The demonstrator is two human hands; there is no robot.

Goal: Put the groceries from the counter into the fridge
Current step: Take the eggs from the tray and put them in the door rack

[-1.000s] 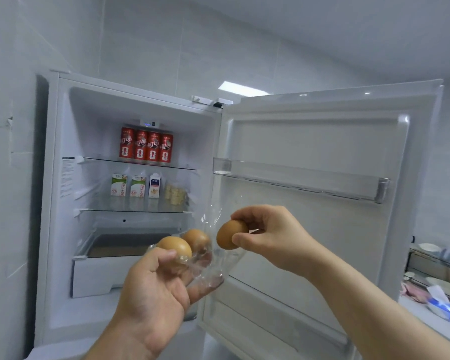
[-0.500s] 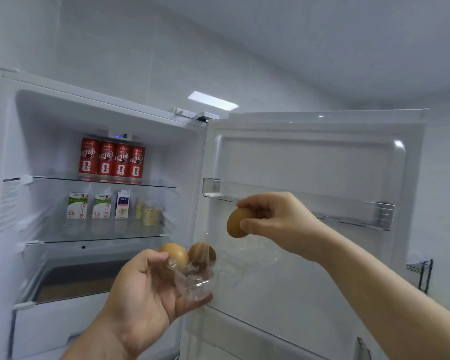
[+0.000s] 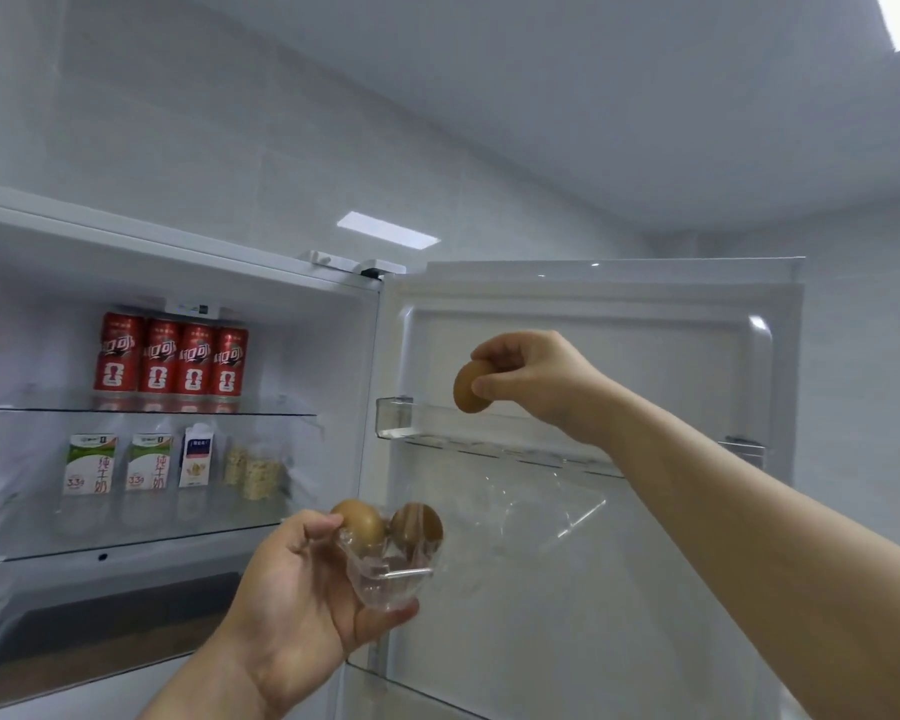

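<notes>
Your right hand pinches a brown egg just above the left end of the door shelf. Below, your left hand grips a clear tray holding two eggs. Inside the fridge, red cans stand above cartons.

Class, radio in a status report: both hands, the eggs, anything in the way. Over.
Right hand pinches one egg at door shelf rim. Left hand holds clear carton, two eggs. Nothing blocking shelf.

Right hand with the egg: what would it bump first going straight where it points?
Probably the clear door shelf just below: the egg in the right hand would touch first. Depth is unclear.
</notes>
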